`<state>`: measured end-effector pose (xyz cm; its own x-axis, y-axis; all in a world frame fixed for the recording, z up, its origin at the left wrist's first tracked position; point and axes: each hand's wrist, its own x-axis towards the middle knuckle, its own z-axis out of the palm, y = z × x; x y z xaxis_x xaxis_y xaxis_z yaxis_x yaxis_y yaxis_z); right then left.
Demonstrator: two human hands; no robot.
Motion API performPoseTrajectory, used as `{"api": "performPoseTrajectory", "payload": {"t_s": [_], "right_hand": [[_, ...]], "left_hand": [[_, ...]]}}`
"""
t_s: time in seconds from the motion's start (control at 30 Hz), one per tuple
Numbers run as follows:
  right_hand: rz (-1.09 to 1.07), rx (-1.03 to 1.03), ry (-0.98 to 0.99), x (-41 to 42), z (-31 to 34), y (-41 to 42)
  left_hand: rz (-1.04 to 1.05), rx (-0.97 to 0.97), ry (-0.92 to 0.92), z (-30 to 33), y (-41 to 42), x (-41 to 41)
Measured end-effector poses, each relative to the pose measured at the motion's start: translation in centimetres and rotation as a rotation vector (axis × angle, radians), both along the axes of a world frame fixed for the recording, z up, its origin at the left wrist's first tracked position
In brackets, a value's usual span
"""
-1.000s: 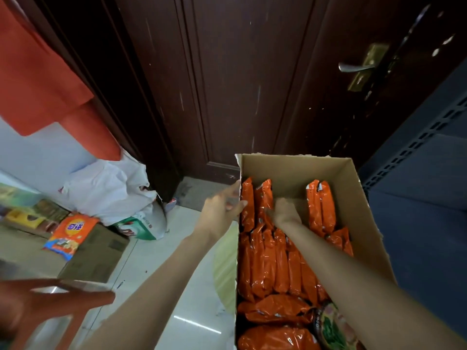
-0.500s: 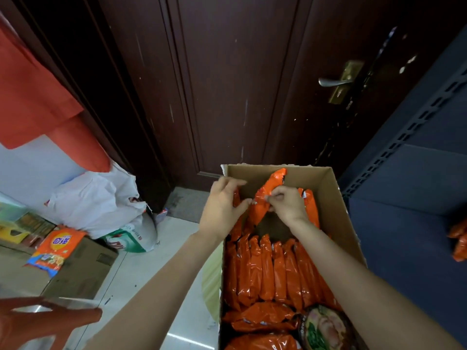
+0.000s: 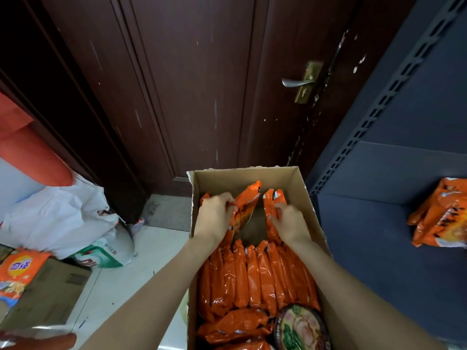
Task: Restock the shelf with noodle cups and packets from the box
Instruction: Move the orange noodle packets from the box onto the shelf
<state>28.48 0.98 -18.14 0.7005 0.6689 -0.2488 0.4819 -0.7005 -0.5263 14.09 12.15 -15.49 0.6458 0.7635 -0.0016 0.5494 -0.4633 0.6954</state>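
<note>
Looking down from the head view, both arms reach into a long cardboard box [image 3: 298,183] that sits on the floor in front of a dark wooden door [image 3: 202,84]. The left hand [image 3: 214,215] grips an orange noodle packet [image 3: 246,205] at the far end of the box, fingers [image 3: 227,201] curled round its edge, and the packet is tilted up so its top corner pokes toward the back wall of the box. The right hand [image 3: 290,222] holds another pair of orange packets [image 3: 271,205] just beside it, fingers pinching their near side, with those packets standing roughly upright. Between the two hands there's a gap where bare cardboard bottom shows.

Closer to the camera, a tight row of orange packets [image 3: 255,276] stands on edge, filling the box's width. Nearer still, a couple of packets lie flat, and a round noodle cup [image 3: 302,327] with a printed lid is wedged in the near right corner, touching the row.

Off to the right is a dark blue metal shelf [image 3: 379,223] with a small stack of the same orange packets [image 3: 442,215] lying on it, well apart from the box.

On the left side there's a white plastic bag [image 3: 58,218], a green-and-white bag [image 3: 108,253] leaning beside it, and a smaller orange pack [image 3: 17,271] resting on another cardboard box [image 3: 53,296]. The door has a metal lever handle [image 3: 298,82].
</note>
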Motion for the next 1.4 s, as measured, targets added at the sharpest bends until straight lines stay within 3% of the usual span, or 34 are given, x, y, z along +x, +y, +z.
{"api": "performPoseTrajectory", "payload": {"t_s": [0.43, 0.7, 1.13, 1.4], "right_hand": [[-0.038, -0.168, -0.113, 0.1, -1.9, 0.5], [-0.123, 0.145, -0.087, -0.2, 1.3, 0.3], [-0.318, 0.712, -0.04, 3.3, 15.6, -7.5], [-0.537, 0.683, -0.118, 9.2, 16.0, -20.6]], "left_hand": [[0.004, -0.02, 0.012, -0.3, 0.7, 0.7], [0.054, 0.014, -0.142, 1.0, 0.2, -0.7], [0.001, 0.199, -0.562, 12.8, -5.8, 3.0], [-0.253, 0.102, -0.521, 13.2, -16.9, 12.3]]}}
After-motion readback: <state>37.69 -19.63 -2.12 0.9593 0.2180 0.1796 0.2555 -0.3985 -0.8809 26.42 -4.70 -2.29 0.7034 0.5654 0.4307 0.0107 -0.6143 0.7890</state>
